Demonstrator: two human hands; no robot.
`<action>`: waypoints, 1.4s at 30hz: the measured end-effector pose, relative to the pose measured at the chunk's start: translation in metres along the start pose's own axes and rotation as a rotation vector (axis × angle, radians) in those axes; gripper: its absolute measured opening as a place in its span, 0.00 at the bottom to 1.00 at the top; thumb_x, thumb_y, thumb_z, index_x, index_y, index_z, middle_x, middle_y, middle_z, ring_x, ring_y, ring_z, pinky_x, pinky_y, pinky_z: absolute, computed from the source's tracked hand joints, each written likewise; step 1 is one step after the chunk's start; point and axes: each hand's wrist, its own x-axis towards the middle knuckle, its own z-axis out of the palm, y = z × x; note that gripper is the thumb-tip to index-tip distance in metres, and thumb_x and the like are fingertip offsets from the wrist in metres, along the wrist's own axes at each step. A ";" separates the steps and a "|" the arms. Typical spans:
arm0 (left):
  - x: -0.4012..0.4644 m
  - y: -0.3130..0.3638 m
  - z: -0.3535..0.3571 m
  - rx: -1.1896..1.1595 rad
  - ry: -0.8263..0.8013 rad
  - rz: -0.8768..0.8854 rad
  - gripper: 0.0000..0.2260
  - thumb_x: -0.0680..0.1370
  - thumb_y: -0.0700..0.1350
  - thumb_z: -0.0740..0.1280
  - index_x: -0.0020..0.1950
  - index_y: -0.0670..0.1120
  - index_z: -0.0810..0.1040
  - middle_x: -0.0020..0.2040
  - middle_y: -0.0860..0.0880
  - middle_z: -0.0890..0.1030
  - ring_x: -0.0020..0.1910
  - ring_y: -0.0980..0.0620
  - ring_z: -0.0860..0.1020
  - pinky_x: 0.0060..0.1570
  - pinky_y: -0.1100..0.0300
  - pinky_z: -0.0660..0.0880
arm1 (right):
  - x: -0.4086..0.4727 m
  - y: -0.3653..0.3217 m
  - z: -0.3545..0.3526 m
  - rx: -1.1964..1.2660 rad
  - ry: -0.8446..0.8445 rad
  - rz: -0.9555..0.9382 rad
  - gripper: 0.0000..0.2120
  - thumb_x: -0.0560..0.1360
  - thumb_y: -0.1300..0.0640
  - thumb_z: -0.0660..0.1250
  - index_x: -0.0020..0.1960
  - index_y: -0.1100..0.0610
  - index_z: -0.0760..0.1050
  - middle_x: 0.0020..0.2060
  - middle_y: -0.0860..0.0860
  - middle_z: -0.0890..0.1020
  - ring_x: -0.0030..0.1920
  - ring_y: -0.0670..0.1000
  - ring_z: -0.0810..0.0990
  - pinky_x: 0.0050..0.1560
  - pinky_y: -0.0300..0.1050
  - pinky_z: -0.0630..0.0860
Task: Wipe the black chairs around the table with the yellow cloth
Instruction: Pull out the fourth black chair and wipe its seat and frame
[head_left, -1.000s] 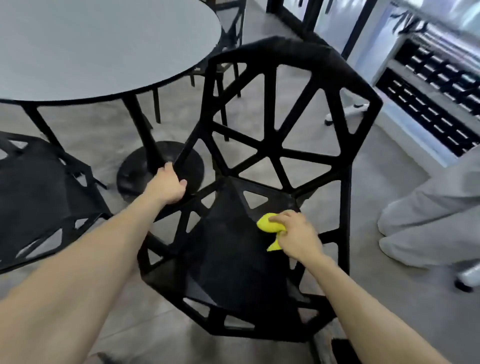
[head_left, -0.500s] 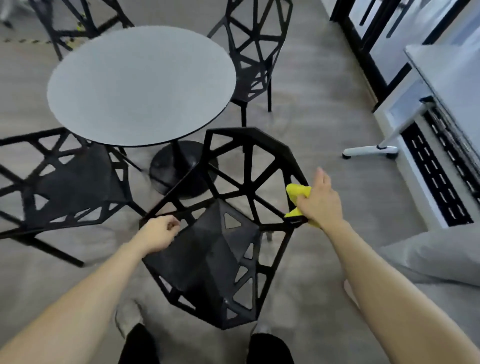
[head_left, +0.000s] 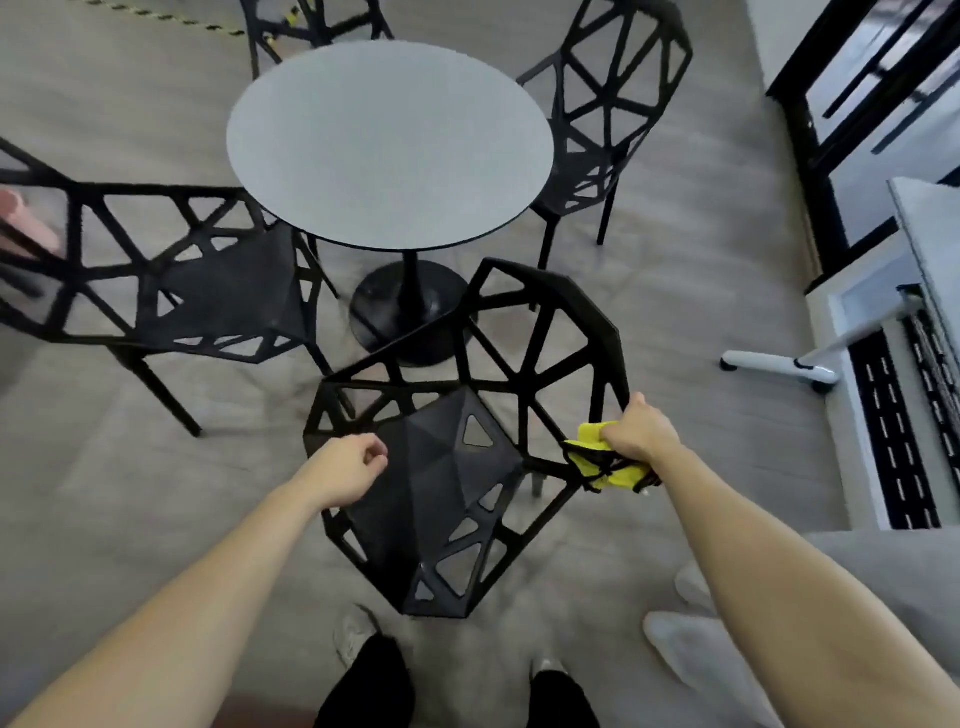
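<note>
The nearest black lattice chair (head_left: 441, 483) stands in front of me, its backrest toward the round grey table (head_left: 389, 140). My right hand (head_left: 641, 434) grips the yellow cloth (head_left: 605, 462), which is wrapped around the chair's right rim where the backrest meets the seat. My left hand (head_left: 345, 467) lies on the seat's left rim with its fingers curled round it. Three more black chairs ring the table: one at the left (head_left: 182, 280), one at the far right (head_left: 602, 109), one at the far side (head_left: 311, 21), partly cut off.
The table's black pedestal base (head_left: 410, 312) sits just beyond the near chair. A white caster leg (head_left: 779, 364) and a white unit with black slots (head_left: 893, 431) stand at the right. Another person's grey trouser leg (head_left: 893, 587) and pale shoe (head_left: 675, 642) are at lower right.
My right hand carried the cloth from the seat to the backrest's right edge, then down that rim. My left hand shifted from the chair's front strut to the seat's left rim.
</note>
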 end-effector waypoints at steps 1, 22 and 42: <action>-0.015 0.000 0.007 -0.013 0.009 -0.033 0.12 0.87 0.53 0.63 0.68 0.53 0.80 0.62 0.53 0.83 0.54 0.53 0.78 0.54 0.58 0.73 | -0.006 0.004 -0.001 -0.027 -0.030 -0.013 0.35 0.73 0.47 0.72 0.72 0.61 0.63 0.52 0.56 0.77 0.55 0.61 0.79 0.47 0.53 0.78; -0.171 0.150 0.236 -0.191 -0.156 -0.046 0.14 0.80 0.52 0.72 0.57 0.42 0.81 0.50 0.43 0.88 0.52 0.41 0.85 0.53 0.50 0.81 | -0.199 0.101 0.088 -0.523 -0.470 -0.884 0.23 0.72 0.53 0.65 0.66 0.44 0.77 0.62 0.45 0.83 0.61 0.54 0.82 0.59 0.48 0.78; -0.300 0.081 0.264 -0.112 -0.040 -0.143 0.15 0.77 0.52 0.69 0.60 0.51 0.88 0.48 0.49 0.89 0.47 0.47 0.85 0.53 0.52 0.81 | -0.128 0.032 0.091 -1.101 -0.075 -1.219 0.34 0.66 0.42 0.79 0.64 0.52 0.66 0.61 0.48 0.73 0.39 0.56 0.73 0.35 0.51 0.76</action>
